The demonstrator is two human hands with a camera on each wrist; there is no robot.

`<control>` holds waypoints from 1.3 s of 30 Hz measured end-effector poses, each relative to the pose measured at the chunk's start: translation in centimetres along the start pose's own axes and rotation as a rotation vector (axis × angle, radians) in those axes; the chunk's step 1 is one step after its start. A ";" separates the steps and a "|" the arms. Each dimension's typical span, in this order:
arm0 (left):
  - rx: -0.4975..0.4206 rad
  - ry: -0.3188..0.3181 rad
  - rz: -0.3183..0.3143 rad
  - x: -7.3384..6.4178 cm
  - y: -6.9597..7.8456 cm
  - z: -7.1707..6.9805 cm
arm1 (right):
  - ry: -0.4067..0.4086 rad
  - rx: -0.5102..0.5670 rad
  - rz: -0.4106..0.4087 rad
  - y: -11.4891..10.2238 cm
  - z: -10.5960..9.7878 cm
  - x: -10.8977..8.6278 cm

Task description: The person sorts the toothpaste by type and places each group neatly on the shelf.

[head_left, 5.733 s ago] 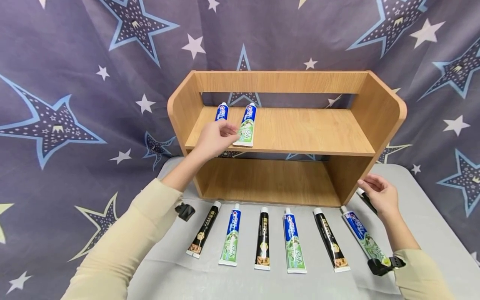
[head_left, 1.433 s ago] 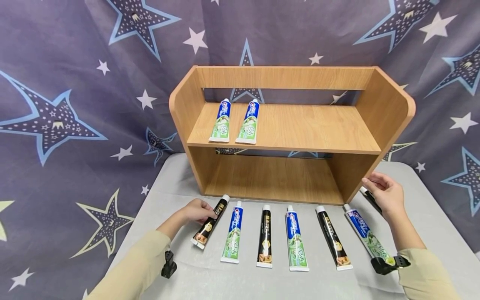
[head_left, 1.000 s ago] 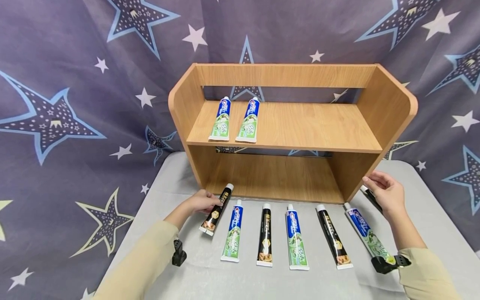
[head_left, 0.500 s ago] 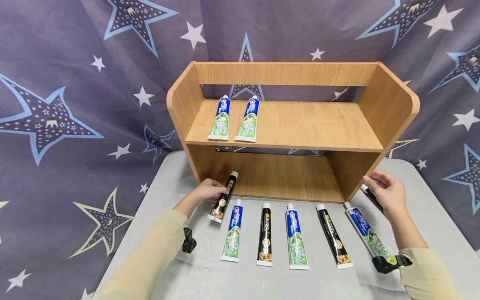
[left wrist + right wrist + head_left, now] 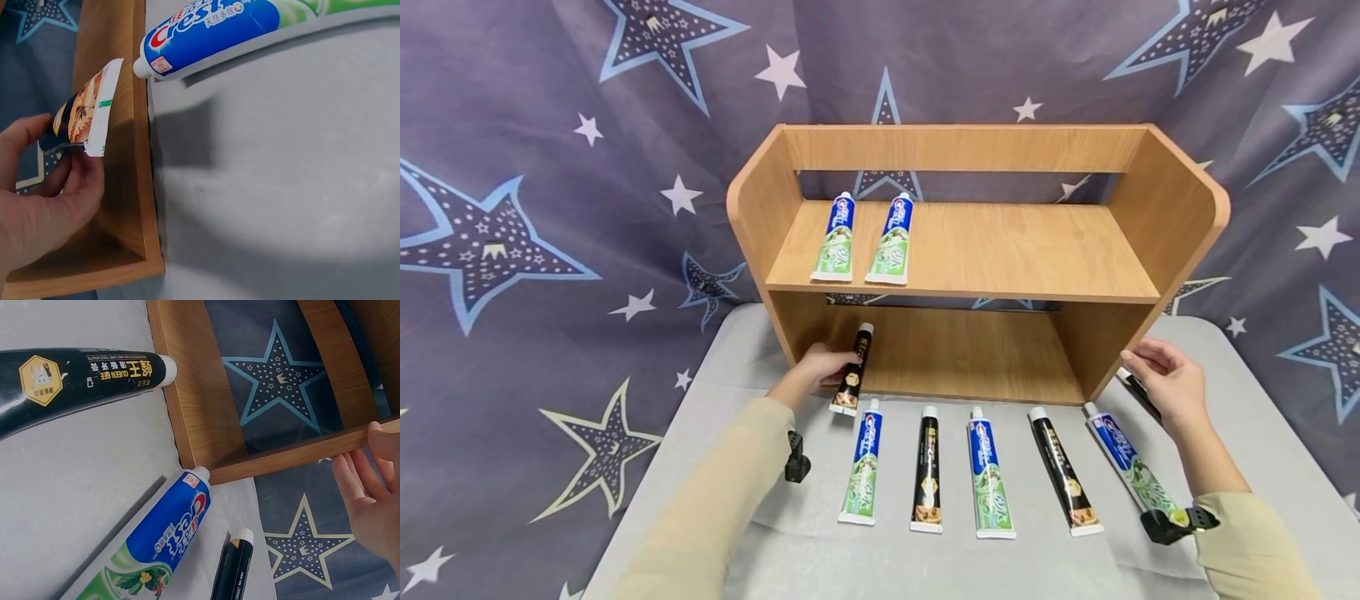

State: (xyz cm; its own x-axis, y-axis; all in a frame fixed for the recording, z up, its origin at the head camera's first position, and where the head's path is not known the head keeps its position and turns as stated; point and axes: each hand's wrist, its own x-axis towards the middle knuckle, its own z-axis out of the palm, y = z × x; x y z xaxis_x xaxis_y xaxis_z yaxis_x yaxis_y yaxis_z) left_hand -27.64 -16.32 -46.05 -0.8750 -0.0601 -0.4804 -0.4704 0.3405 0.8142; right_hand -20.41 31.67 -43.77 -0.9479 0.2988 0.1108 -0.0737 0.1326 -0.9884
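Moving farther toward the back since half a second ago, the black toothpaste tube (image 5: pixel 852 375) is now riding at the left front of the lower compartment, with the left hand (image 5: pixel 822 364) travelling along with it. That hand is pinching the tube around its middle, thumb on one side and fingers curling in on the other, leaving only the tube's thickness between them. Its white cap is pointing away into the compartment, while the flat crimped end is sticking out past the fingers toward the person (the left wrist view is showing that end nicely). Whether the tube is touching the board, I'm not able to tell.

Over on the other side, the right hand (image 5: pixel 1172 383) is holding the right side panel of the wooden shelf (image 5: pixel 970 354), thumb and fingers closing on its edge.

Up on the top board, two Crest tubes (image 5: pixel 833 237) (image 5: pixel 890 239) are lying side by side at the left. Down on the grey table (image 5: pixel 820 542), five more tubes (image 5: pixel 927 471) are lying in a row, Crest and black alternating, and another black one (image 5: pixel 1138 398) is peeking out beside the right hand.
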 end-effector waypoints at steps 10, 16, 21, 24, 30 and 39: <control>-0.100 0.153 -0.022 2.4 -0.1 0.9 | -0.026 0.095 -0.024 0.4 0.2 0.0; -0.098 0.185 0.009 3.7 0.4 0.7 | -0.035 0.120 -0.021 0.3 0.2 0.0; 0.005 0.247 0.044 4.0 0.7 0.5 | -0.033 0.115 -0.018 0.3 0.4 0.1; 0.164 0.286 0.067 4.2 0.4 0.8 | -0.036 0.102 -0.021 0.4 0.4 0.0; 0.508 0.418 0.250 17.5 -6.9 0.5 | -0.030 0.076 -0.035 0.7 0.2 -0.2; 0.399 0.538 0.393 35.3 -16.3 1.1 | -0.016 0.075 -0.042 0.5 0.0 0.0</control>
State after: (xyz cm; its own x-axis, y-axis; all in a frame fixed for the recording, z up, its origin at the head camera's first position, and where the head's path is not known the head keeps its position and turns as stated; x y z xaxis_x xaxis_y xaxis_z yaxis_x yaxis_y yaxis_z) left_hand -50.77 -22.98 -76.66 -0.9523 -0.2775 0.1271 -0.1263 0.7373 0.6637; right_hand -20.48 31.73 -44.28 -0.9482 0.2793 0.1511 -0.1358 0.0735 -0.9880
